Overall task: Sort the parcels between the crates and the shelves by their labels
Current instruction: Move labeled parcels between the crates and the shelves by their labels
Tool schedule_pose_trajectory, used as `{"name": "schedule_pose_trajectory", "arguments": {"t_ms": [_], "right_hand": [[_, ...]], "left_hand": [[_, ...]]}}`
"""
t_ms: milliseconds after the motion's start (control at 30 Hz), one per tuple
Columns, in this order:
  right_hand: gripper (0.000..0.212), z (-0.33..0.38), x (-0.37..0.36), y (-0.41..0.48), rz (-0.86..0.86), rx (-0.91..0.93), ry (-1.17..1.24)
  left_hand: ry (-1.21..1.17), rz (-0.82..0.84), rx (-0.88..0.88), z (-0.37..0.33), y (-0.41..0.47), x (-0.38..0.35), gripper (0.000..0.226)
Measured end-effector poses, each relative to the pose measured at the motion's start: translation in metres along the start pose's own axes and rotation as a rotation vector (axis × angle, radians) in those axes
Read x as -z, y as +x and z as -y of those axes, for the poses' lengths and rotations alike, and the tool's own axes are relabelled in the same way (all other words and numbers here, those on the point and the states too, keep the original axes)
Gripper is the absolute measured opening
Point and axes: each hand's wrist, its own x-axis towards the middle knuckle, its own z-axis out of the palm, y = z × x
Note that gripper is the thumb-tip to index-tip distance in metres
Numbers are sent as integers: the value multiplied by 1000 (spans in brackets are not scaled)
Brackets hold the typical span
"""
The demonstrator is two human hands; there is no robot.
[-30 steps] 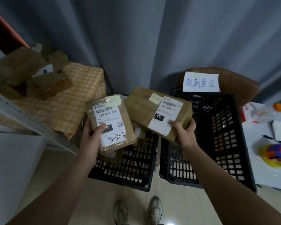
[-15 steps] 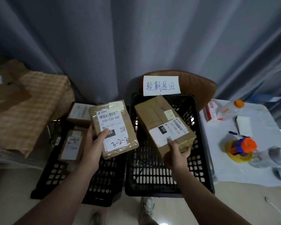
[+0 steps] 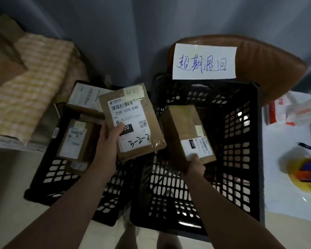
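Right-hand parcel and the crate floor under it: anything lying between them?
Nothing shows in the head view. The 032 parcel, held in the right hand, hangs inside the right crate, and the mesh floor visible around it is bare.

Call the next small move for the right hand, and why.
Probably lower and let go: the right hand holds the 032 parcel inside the right crate, which looks empty, below the handwritten sign.

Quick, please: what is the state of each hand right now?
Left hand: closed on the flat brown cardboard parcel labelled 220-220-C40.
Right hand: closed on the longer brown cardboard box labelled 032.
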Motion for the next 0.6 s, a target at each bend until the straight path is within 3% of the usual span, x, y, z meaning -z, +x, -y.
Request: {"name": "schedule_pose_trajectory", "arguments": {"t_ms": [67, 167, 200, 267, 333, 400, 500, 600], "right_hand": [[50, -9, 3, 8, -100, -29, 0], [54, -19, 7, 2, -106, -48, -371], [52, -20, 10, -7, 23, 8, -671], [56, -11, 17, -19, 80, 190, -1102], [77, -6, 23, -14, 4, 545, -1522], [102, 1, 20, -10, 118, 774, -1737], [120, -2, 3, 2, 418, 739, -1949], [133, -18, -7, 16, 407, 721, -2133]], "left_hand": [[-19, 35, 15, 1, 4, -1, 46], [-38, 51, 56, 3, 4, -3, 45], [-51, 47, 70, 3, 3, -4, 44], [-68, 29, 82, 2, 4, -5, 41], [-70, 32, 81, 2, 4, -5, 44], [-76, 45, 82, 3, 5, -4, 49], [-88, 62, 87, 6, 7, -1, 56], [-93, 53, 90, 10, 11, 2, 53]]}}
